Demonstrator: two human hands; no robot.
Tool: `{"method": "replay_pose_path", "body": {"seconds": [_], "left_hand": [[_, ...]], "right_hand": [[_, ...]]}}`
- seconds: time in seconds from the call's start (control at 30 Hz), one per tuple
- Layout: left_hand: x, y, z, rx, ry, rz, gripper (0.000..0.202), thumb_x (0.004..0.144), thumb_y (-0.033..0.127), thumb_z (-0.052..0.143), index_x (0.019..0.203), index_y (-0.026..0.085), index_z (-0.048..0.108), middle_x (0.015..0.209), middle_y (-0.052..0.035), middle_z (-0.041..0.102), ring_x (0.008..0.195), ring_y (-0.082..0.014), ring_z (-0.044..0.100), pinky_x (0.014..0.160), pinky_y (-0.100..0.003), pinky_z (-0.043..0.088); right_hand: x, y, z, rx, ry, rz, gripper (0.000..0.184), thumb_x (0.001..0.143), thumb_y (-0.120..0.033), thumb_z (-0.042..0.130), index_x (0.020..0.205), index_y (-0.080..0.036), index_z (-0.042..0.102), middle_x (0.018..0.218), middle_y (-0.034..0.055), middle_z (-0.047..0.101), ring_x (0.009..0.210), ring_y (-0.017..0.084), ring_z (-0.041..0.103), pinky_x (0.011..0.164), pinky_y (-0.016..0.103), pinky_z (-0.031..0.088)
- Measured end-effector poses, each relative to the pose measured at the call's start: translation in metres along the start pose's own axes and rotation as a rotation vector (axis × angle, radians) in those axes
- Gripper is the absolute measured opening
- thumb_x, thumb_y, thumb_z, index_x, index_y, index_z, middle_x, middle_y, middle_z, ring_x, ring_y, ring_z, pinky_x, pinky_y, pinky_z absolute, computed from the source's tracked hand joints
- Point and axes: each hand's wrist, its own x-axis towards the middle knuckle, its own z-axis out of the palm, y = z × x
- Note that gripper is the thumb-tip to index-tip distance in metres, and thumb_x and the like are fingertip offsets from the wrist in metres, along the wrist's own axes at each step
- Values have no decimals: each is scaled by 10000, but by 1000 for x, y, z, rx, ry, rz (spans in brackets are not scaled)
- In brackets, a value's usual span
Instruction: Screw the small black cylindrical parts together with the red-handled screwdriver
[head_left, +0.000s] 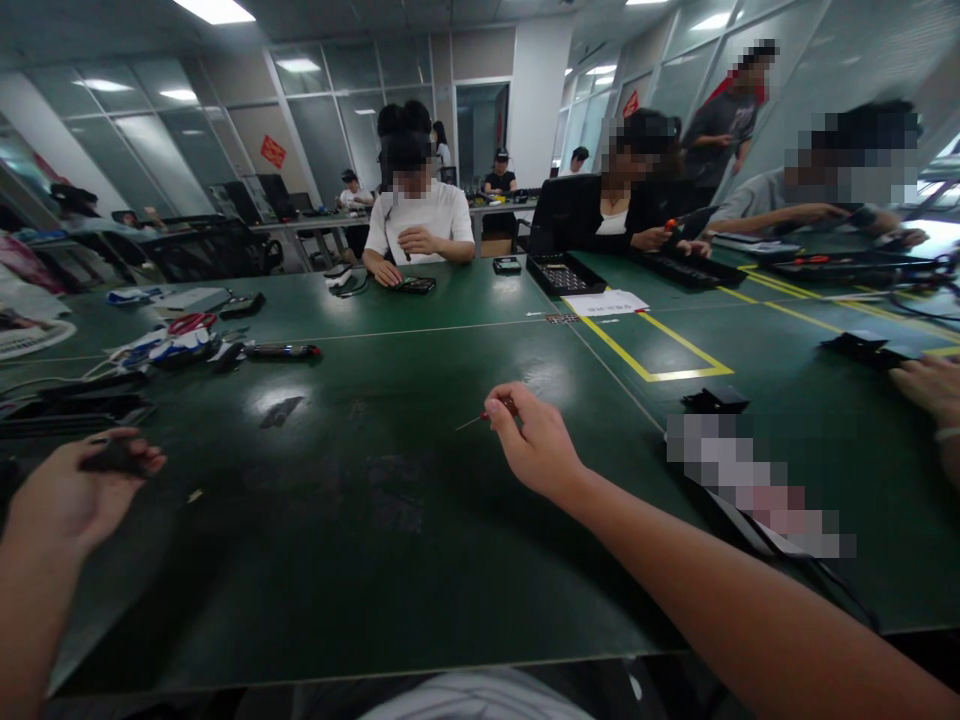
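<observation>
While both hands are raised over the green worktop (pixel 315 600), they stand well apart, and the two held items do not meet. The right hand (pixel 538 440) shows a narrow grip, thumb and fingers pinched about a slim tool (pixel 486 414) with a reddish handle; its thin shaft points left and slightly down. The left hand (pixel 64 495), near the left edge of the view, has its fingers curled round a small dark piece (pixel 116 457); blur and shade leave its exact nature uncertain. Step in hand, as judged: tool and piece held at the ready, no contact between them. Applying the tool to the piece would call for bringing the hands together and steadying the piece before the tip is set.

Markings: no brand is readable on either held item. A white sheet (pixel 606 303), at the far side of a yellow tape outline (pixel 688 376), carries a line of characters too small to decipher. A red wall sign (pixel 273 151) bears marks, likewise illegible.
</observation>
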Motion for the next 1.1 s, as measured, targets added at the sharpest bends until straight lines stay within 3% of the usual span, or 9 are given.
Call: {"method": "replay_pose_path", "body": {"seconds": [0.1,0.23,0.33,0.57,0.7,0.83,1.0,1.1], "left_hand": [[-10,-4,37,-107,-78,-44,231,801,-2,408,880,152,562,656,12,564,707,-120,546,742,-228,522],[-39,-9,95,-103,-340,-53,207,833,63,452,971,146,582,700,-14,581,726,-148,559,684,-227,475],[-57,-15,135,-91,-535,-22,229,827,104,496,1036,143,579,752,-30,599,763,-163,566,737,-258,475],[-89,-29,212,-260,-841,10,186,800,199,529,966,155,602,745,-27,543,753,-168,530,765,-300,441],[-105,-36,235,-323,-918,23,171,828,296,566,944,172,593,857,-39,565,815,-176,544,805,-316,433],[-115,-47,249,-208,-909,171,265,708,128,633,961,189,583,947,-28,585,925,-184,562,902,-329,419],[-114,-60,256,-41,-914,375,272,832,245,684,1085,199,595,1043,-50,622,1022,-215,590,981,-376,424],[-109,-67,253,48,-922,486,323,829,213,688,1144,216,619,1101,-49,634,1065,-220,591,997,-380,420]], "right_hand": [[0,0,1,13,4,-5,227,1022,-364,449,969,-205,602,758,15,647,700,169,625,640,289,439],[0,0,0,16,19,-10,217,1018,-354,453,972,-202,602,770,24,657,722,174,637,650,290,449],[0,0,-1,23,43,-20,213,1018,-355,458,981,-205,603,781,28,667,735,177,647,660,292,460],[-3,-1,-1,137,157,-11,221,1027,-389,463,972,-225,600,710,-7,650,646,147,634,642,280,476],[-4,-3,0,210,202,11,210,1026,-403,478,979,-230,588,667,-29,631,588,130,604,598,268,464],[-5,-3,1,279,229,28,209,1018,-416,500,962,-232,582,645,-41,618,558,121,584,569,266,459],[-7,2,4,295,267,59,224,956,-448,608,1018,-233,603,729,-16,656,613,139,614,568,275,482],[-9,3,5,307,257,37,227,965,-439,593,1066,-236,611,812,6,686,689,154,651,634,296,518]]}}
